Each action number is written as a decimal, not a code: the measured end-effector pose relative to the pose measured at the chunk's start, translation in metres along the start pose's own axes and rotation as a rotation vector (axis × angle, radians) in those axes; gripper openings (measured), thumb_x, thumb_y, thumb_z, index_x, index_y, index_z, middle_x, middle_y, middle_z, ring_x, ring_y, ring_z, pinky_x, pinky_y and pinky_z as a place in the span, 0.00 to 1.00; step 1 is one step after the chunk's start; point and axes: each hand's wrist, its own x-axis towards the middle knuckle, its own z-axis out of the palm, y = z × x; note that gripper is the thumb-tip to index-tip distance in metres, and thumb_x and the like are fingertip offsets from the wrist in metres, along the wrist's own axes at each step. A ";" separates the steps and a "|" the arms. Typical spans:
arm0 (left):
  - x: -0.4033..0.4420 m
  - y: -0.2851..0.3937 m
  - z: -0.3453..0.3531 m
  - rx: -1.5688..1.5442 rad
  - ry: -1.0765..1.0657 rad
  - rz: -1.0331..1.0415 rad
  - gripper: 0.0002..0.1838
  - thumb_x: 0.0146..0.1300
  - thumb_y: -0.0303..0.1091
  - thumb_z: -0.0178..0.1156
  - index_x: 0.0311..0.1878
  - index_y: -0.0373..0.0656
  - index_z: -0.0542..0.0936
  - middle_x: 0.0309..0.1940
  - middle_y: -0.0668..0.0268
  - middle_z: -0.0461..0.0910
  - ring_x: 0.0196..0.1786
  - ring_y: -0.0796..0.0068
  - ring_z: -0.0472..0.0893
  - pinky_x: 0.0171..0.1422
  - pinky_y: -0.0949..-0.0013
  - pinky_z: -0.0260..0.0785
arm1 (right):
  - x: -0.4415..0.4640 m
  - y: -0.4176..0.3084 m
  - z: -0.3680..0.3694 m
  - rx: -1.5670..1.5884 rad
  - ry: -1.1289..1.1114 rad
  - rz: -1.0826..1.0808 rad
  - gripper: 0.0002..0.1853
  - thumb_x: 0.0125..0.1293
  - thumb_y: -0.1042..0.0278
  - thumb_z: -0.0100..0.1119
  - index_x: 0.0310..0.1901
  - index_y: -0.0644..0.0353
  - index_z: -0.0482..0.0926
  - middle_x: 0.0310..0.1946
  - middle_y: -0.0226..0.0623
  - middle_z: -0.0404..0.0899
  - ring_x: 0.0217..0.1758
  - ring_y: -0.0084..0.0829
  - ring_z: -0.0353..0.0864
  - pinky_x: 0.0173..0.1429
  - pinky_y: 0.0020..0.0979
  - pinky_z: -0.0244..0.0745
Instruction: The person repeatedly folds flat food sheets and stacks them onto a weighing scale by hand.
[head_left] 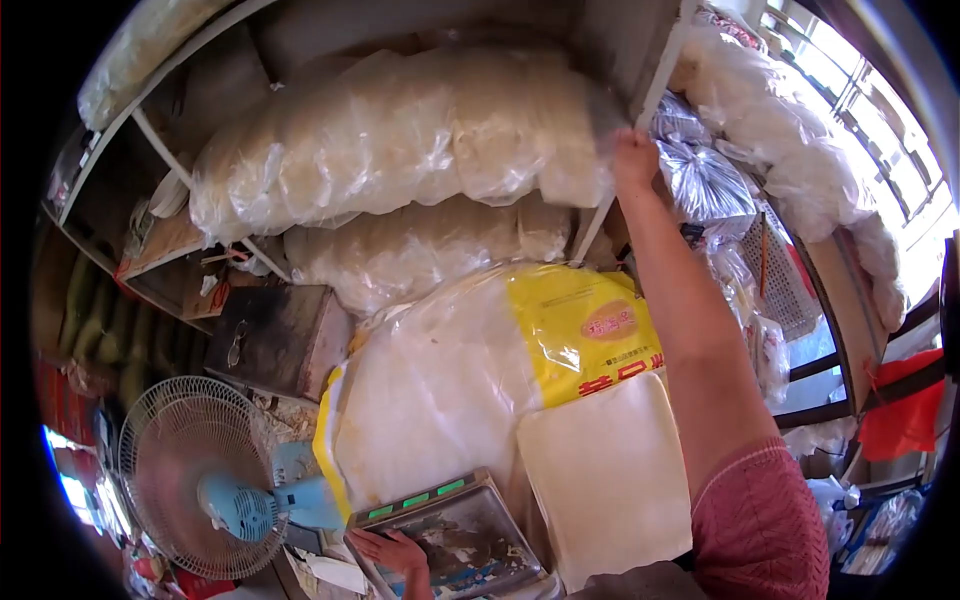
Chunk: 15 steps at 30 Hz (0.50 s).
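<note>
My right hand (637,158) is raised at the end of my stretched arm, beside the upright shelf post. Its fingers are closed at the right end of a long plastic-wrapped bundle (400,130). Whether they grip the plastic or something else, I cannot make out. Low in the view, my left hand (390,550) lies flat with fingers stretched on the left edge of a worn dark box-like device (460,540) with green strips. Right of the device is a stack of cream sheets (605,480), partly on a yellow and clear plastic bag (430,390).
A blue fan (235,505) with a wire cage stands at left, near a dark metal box (270,335). A second wrapped bundle (430,245) sits under the upper one. At right are silver plastic bags (705,185), a white basket (780,270) and a barred window.
</note>
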 end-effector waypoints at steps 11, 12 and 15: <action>0.001 -0.003 0.005 -0.141 0.068 0.052 0.39 0.73 0.54 0.36 0.73 0.28 0.51 0.73 0.41 0.48 0.74 0.41 0.52 0.77 0.49 0.44 | -0.128 0.000 -0.184 0.049 -0.509 0.347 0.16 0.74 0.62 0.50 0.50 0.67 0.78 0.41 0.34 0.82 0.44 0.26 0.82 0.51 0.24 0.75; 0.001 -0.002 0.006 -0.135 0.067 0.044 0.39 0.73 0.55 0.35 0.73 0.28 0.51 0.73 0.41 0.49 0.73 0.41 0.53 0.77 0.49 0.44 | -0.154 0.012 -0.223 0.011 -0.688 0.334 0.13 0.74 0.64 0.51 0.46 0.67 0.78 0.39 0.34 0.82 0.42 0.25 0.81 0.50 0.25 0.76; 0.003 -0.002 0.000 -0.142 0.048 0.054 0.38 0.72 0.51 0.39 0.73 0.29 0.50 0.73 0.41 0.48 0.74 0.42 0.53 0.76 0.47 0.45 | -0.251 0.033 -0.345 0.078 -1.183 0.544 0.09 0.72 0.69 0.53 0.37 0.65 0.77 0.34 0.33 0.80 0.39 0.25 0.80 0.47 0.28 0.77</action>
